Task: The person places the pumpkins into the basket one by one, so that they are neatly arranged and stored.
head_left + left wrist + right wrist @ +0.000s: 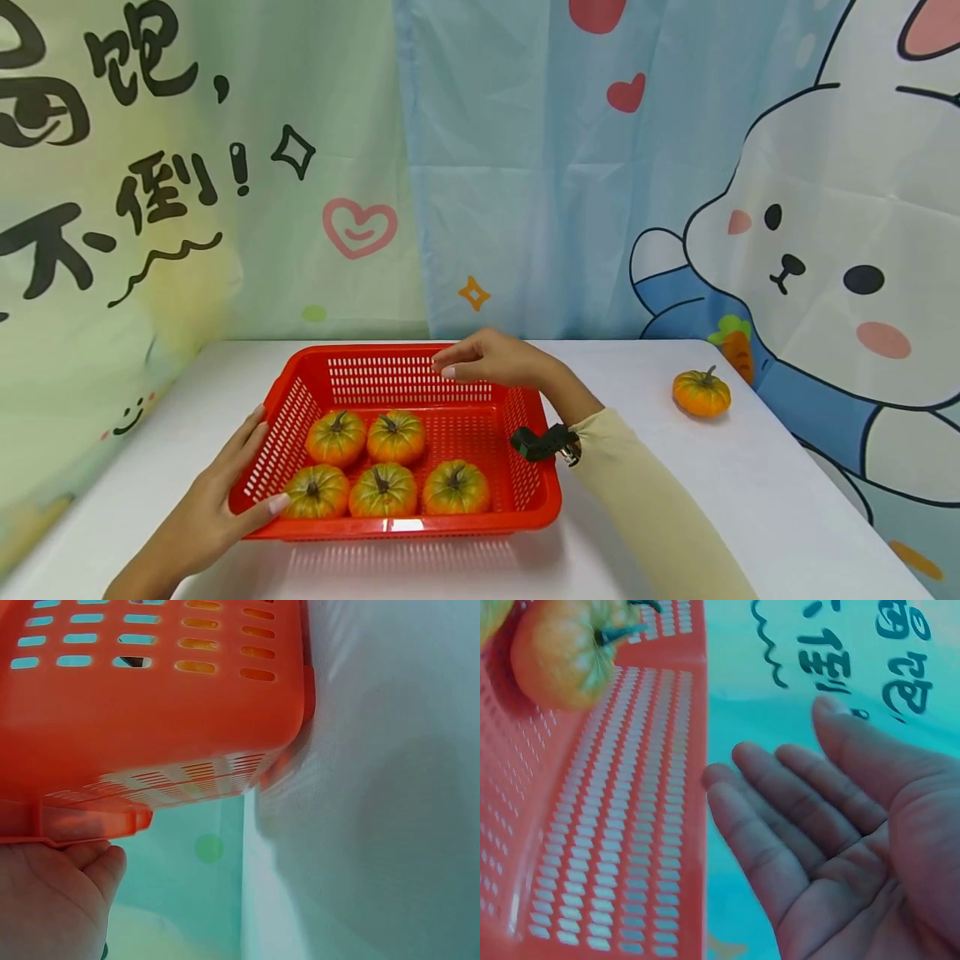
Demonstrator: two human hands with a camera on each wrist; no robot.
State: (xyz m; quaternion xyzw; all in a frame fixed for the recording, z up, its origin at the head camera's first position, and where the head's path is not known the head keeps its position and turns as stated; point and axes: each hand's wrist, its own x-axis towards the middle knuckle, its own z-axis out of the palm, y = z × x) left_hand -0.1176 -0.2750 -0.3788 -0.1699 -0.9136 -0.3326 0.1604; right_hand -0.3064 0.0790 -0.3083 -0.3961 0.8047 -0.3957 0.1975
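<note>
A red plastic basket point(465, 527) with slotted walls stands on the white table. Several small orange pumpkins point(382, 490) sit inside it, toward its left and front. My left hand point(213, 504) holds the basket's left front corner, its thumb over the rim. In the left wrist view, fingers point(105, 866) of that hand lie beneath the rim. Over the basket's back right part hovers my right hand point(498, 360), fingers loosely bent with nothing in them. The right wrist view shows its bare palm beside the basket wall point(607, 825). Another pumpkin point(701, 393) lies apart on the table at right.
The white table point(622, 375) reaches back to a printed cloth backdrop point(510, 208) with hearts, lettering and a cartoon rabbit. A dark band point(543, 442) is worn on the right wrist, next to a pale yellow sleeve point(645, 500).
</note>
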